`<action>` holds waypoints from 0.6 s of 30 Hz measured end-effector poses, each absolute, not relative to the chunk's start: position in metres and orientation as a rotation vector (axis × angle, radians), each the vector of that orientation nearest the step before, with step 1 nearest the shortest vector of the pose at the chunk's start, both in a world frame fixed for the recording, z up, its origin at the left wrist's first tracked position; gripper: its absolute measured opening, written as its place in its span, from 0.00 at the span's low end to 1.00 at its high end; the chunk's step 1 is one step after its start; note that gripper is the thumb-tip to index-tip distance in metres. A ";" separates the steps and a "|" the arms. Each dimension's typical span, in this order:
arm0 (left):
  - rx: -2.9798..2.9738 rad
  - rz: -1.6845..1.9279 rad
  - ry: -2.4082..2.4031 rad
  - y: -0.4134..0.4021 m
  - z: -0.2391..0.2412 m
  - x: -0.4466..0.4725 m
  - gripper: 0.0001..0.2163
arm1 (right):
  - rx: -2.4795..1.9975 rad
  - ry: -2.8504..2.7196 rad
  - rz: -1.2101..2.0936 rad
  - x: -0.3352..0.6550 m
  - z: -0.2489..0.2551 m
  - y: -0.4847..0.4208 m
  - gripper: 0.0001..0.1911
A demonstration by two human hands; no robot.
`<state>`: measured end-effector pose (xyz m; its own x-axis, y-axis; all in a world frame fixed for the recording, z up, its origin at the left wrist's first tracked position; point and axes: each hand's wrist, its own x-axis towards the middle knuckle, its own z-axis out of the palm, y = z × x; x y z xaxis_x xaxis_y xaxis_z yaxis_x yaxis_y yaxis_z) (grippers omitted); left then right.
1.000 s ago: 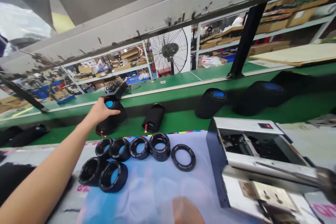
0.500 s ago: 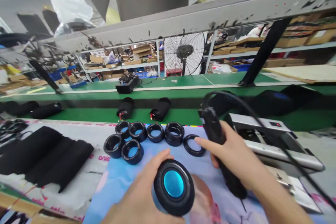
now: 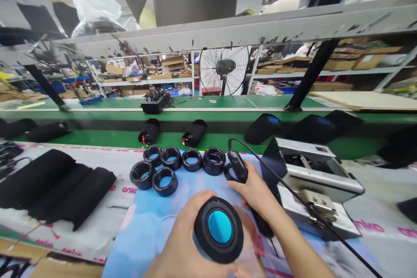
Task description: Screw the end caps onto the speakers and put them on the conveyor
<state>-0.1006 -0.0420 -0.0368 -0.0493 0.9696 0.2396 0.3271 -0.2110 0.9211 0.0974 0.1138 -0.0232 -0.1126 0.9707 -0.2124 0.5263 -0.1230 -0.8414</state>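
Note:
My left hand point(image 3: 187, 234) is wrapped round a black cylindrical speaker point(image 3: 211, 206). Its round end, with a shiny blue disc in the centre, faces up towards me. To the right, my right hand point(image 3: 257, 186) grips a black corded electric screwdriver point(image 3: 238, 168). The tool slants, cord end away from me, and its thin bit points down and towards me. Part of its body is hidden by the hand. Behind the tool, a flat black ring point(image 3: 229, 173) is partly covered. Several black threaded rings point(image 3: 165, 181) stand on the blue printed mat point(image 3: 137, 226) beyond my left hand.
A metal screw-feeder-like machine point(image 3: 321, 173) stands right of my right hand, the cord point(image 3: 286, 186) running across it. Black fabric pieces point(image 3: 65, 191) lie left. Black cylinders point(image 3: 194, 132) rest on the green belt point(image 3: 224, 134). Behind are a shelf beam point(image 3: 208, 30) and a fan point(image 3: 224, 69).
My right hand has moved left and away from me with the electric screwdriver, which now overlaps the flat ring. The speaker in my left hand has shifted only slightly. The view has turned right.

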 end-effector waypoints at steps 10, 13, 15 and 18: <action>1.908 1.471 1.382 -0.044 -0.097 -0.111 0.50 | -1.463 -1.573 1.205 0.084 0.005 0.123 0.16; 2.027 1.480 1.329 -0.039 -0.100 -0.115 0.51 | -1.509 -1.573 1.239 0.080 0.004 0.130 0.14; 2.053 1.461 1.358 -0.037 -0.098 -0.119 0.57 | -1.538 -1.591 1.268 0.079 0.005 0.132 0.13; 1.996 1.395 1.472 -0.035 -0.089 -0.122 0.61 | -1.565 -1.632 1.298 0.076 0.010 0.133 0.11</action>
<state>-0.1218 -0.0348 -0.0893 0.0061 0.8528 0.5222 0.5673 -0.4329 0.7005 0.0759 0.1334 0.0096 -0.1904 0.9526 -0.2375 0.4459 -0.1316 -0.8854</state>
